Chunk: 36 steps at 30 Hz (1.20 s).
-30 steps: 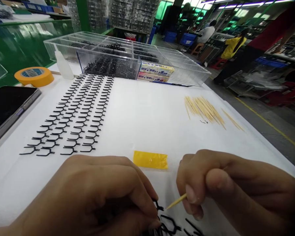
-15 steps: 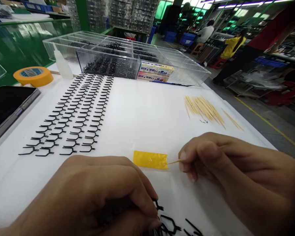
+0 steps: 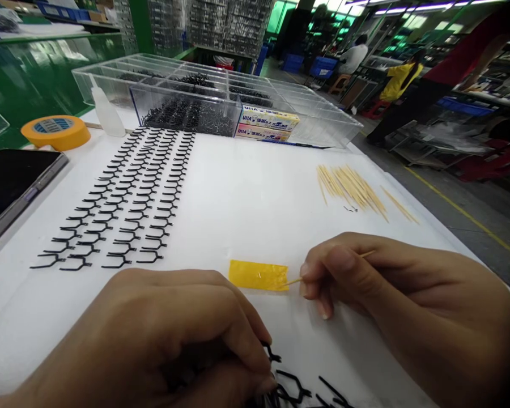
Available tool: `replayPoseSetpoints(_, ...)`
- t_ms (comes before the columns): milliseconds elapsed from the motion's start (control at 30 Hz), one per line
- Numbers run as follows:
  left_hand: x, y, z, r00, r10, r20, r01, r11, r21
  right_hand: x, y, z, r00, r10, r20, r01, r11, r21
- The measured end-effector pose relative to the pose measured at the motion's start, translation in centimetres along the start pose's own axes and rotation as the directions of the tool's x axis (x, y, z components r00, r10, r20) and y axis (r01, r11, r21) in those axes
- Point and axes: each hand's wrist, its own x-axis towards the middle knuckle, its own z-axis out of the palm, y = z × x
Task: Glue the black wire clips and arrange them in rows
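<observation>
The right hand (image 3: 348, 277) pinches a wooden toothpick (image 3: 335, 267) between thumb and fingertips, firmly closed on it. Its long axis slants across the grip, the pointed tip aiming left and slightly down at the right edge of a strip of yellow tape (image 3: 258, 275), the tail end sticking out up and to the right above the knuckles. The left hand (image 3: 165, 334) is curled shut around something, mostly hidden, with black forked plastic pieces (image 3: 292, 386) poking out at the fingertips and lying just below them. Rows of matching pieces (image 3: 119, 198) stretch across the white-covered table (image 3: 238, 187), all forks facing the same way. Beyond them sits a clear acrylic compartment tray (image 3: 221, 99) heaped with more, beside stacked boxes (image 3: 267, 124) (the print looks like "UHA", then small characters), a loose bundle of toothpicks (image 3: 348, 190), an orange tape roll (image 3: 56, 132) and a translucent squeeze bottle (image 3: 106, 113).
</observation>
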Motion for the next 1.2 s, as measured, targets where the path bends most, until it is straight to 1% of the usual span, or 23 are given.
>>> replayPoseSetpoints(67, 0.1, 0.5, 0.0, 0.999, -0.035, -0.003, 0.035, 0.999, 0.027, -0.2, 0.3, 0.0, 1.0, 0.017, 0.024, -0.019, 0.996, 0.093)
replayPoseSetpoints(133, 0.1, 1.1, -0.1, 0.995, -0.093, -0.035, 0.095, 0.992, 0.077, -0.4, 0.7, 0.0, 0.998, -0.045, 0.036, 0.038, 0.986, 0.164)
replayPoseSetpoints(167, 0.1, 1.3, 0.0, 0.991, -0.126, -0.046, 0.13, 0.987, 0.093, -0.5, 0.8, 0.1, 0.995, -0.094, 0.04, 0.085, 0.978, 0.19)
replayPoseSetpoints(200, 0.1, 1.3, 0.0, 0.99, -0.13, -0.047, 0.134, 0.987, 0.087, -0.6, 1.0, 0.2, 0.989, -0.138, 0.044, 0.126, 0.969, 0.211)
replayPoseSetpoints(267, -0.1, 1.0, 0.1, 0.995, -0.095, -0.013, 0.095, 0.995, 0.034, -0.7, 1.1, 0.3, 0.977, -0.197, 0.076, 0.174, 0.955, 0.242)
replayPoseSetpoints(333, -0.2, 0.4, 0.1, 0.999, -0.046, 0.015, 0.046, 0.999, -0.011, -0.7, 1.1, 0.4, 0.97, -0.21, 0.122, 0.175, 0.953, 0.247)
replayPoseSetpoints(400, -0.3, -0.1, 0.1, 0.999, -0.033, 0.017, 0.033, 0.999, -0.007, -0.8, 1.0, 0.3, 0.963, -0.228, 0.144, 0.19, 0.952, 0.242)
replayPoseSetpoints(467, -0.3, -0.3, 0.1, 0.999, -0.049, 0.021, 0.049, 0.999, 0.005, -0.8, 0.9, 0.3, 0.958, -0.243, 0.152, 0.205, 0.951, 0.232)
replayPoseSetpoints(633, -0.2, -0.1, -0.1, 0.998, -0.058, 0.028, 0.058, 0.998, 0.004, -0.8, 0.8, 0.3, 0.953, -0.259, 0.158, 0.22, 0.949, 0.226)
replayPoseSetpoints(767, 0.1, 0.5, -0.1, 0.998, -0.058, 0.01, 0.058, 0.998, 0.007, -0.6, 0.8, 0.5, 0.947, -0.271, 0.171, 0.231, 0.948, 0.219)
replayPoseSetpoints(800, 0.2, 0.7, 0.0, 0.998, -0.064, 0.0, 0.064, 0.998, 0.028, -0.6, 0.8, 0.5, 0.947, -0.27, 0.173, 0.232, 0.949, 0.211)
replayPoseSetpoints(900, 0.3, 1.4, 0.0, 0.99, -0.133, -0.046, 0.139, 0.98, 0.146, -0.6, 0.9, 0.4, 0.954, -0.251, 0.165, 0.217, 0.956, 0.198)
replayPoseSetpoints(933, 0.2, 1.5, 0.0, 0.989, -0.142, -0.046, 0.148, 0.975, 0.166, -0.7, 0.9, 0.4, 0.957, -0.243, 0.161, 0.21, 0.958, 0.197)
replayPoseSetpoints(1033, 0.1, 1.6, -0.1, 0.996, -0.086, -0.018, 0.087, 0.989, 0.122, -0.9, 1.0, 0.4, 0.959, -0.238, 0.155, 0.205, 0.957, 0.203)
replayPoseSetpoints(1067, 0.1, 1.7, -0.1, 0.996, -0.082, -0.02, 0.084, 0.989, 0.121, -1.0, 1.0, 0.3, 0.959, -0.238, 0.154, 0.204, 0.957, 0.205)
replayPoseSetpoints(1133, 0.3, 2.2, 0.1, 0.991, -0.123, -0.052, 0.131, 0.975, 0.182, -1.1, 1.1, 0.3, 0.963, -0.229, 0.146, 0.196, 0.958, 0.209)
replayPoseSetpoints(1200, 0.7, 3.0, 0.2, 0.979, -0.186, -0.084, 0.202, 0.94, 0.276, -1.2, 1.2, 0.1, 0.974, -0.203, 0.1, 0.181, 0.964, 0.194)
